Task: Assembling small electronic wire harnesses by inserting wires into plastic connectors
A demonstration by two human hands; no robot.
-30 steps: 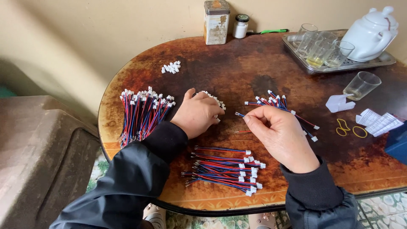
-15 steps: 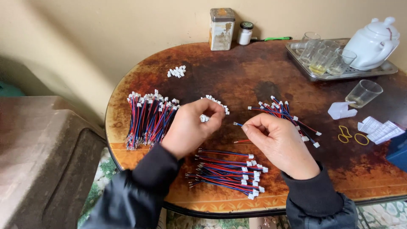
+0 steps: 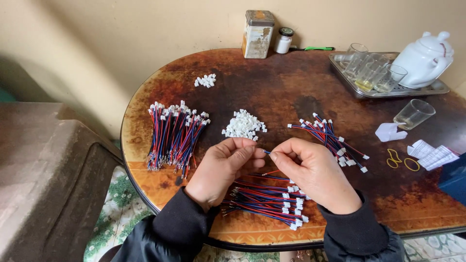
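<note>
Hard to make out: tiny piece between left hand (image 3: 221, 167) fingertips, hidden by the fingers; cannot tell whether a white connector sits there. Only a short blue stretch of the wire (image 3: 265, 152) shows in the gap between both hands, rest covered by right hand (image 3: 315, 172). A thin red lead end pokes out under the right hand near the palm. Both wrists and black sleeves cut off at bottom edge. Right edge crops a blue box (image 3: 454, 177) and white paper slips (image 3: 434, 156).

Left hand pinched shut at thumb and forefinger, tips meeting the wire end. Right hand pinched on the same wire from the other side, remaining fingers curled. Wire held just above the table (image 3: 291, 87), bridging the two hands, nearly touching fingertips.

Loose pile of white connectors (image 3: 244, 124) just beyond the hands. Bundle of red-blue wires (image 3: 264, 199) on table directly under the hands, partly covered. Larger bundle with connectors (image 3: 174, 136) off to the left; smaller fan of wires (image 3: 332, 138) right of right hand. Small connector heap (image 3: 206, 80) far back. Tin (image 3: 258, 34), small jar (image 3: 283, 40), metal tray (image 3: 427, 90) with glasses and white teapot (image 3: 424, 58) at rear, well apart.
</note>
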